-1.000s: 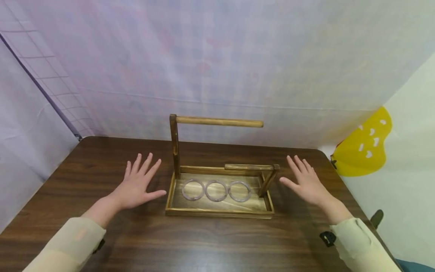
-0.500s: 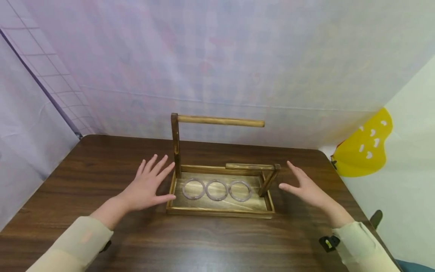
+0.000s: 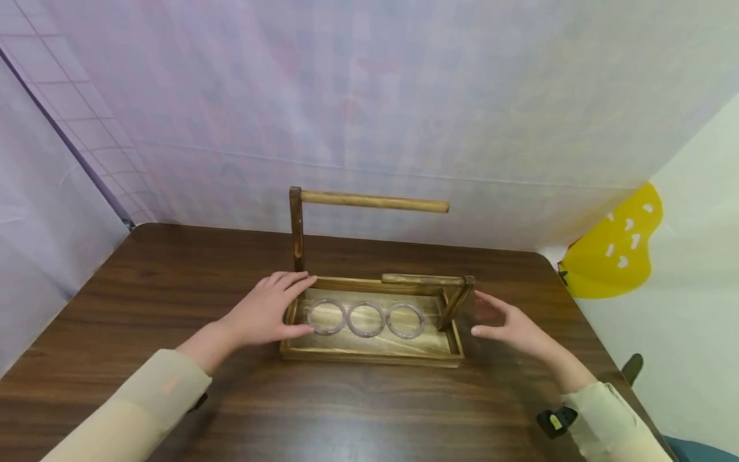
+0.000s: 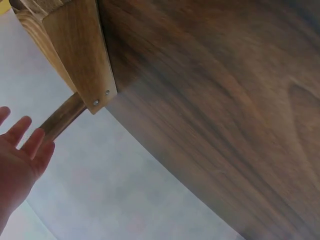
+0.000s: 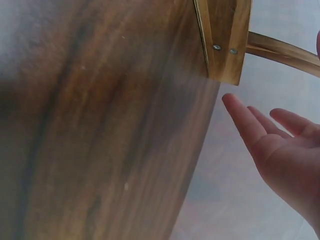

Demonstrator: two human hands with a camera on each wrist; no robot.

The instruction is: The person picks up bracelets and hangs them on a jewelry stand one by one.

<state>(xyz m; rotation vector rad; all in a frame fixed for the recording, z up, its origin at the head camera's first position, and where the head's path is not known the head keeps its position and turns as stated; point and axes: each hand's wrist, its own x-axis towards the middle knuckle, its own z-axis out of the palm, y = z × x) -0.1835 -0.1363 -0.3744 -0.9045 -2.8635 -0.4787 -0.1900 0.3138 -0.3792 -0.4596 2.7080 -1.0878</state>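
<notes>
A wooden stand with a shallow tray base (image 3: 375, 359) sits on the table. Its tall left post (image 3: 297, 234) carries a long bar (image 3: 375, 201), and its shorter right post (image 3: 456, 305) a short bar (image 3: 421, 280). Three clear, greyish rings (image 3: 366, 334) lie flat in a row inside. My left hand (image 3: 265, 313) reaches over the tray's left end, fingers by the tall post and thumb near the leftmost ring. Just outside the right end, my right hand (image 3: 514, 330) has thumb and fingers spread apart. Both hold nothing.
The dark wood-grain table (image 3: 358, 410) ends at a pale curtain (image 3: 369, 96) behind the stand. A yellow shape with white marks (image 3: 612, 250) hangs at the right, beyond the table edge.
My left hand has moved right, from beside the tray to over its left end. My right hand has turned and lowered slightly near the right end. Stand and rings stay in place.
</notes>
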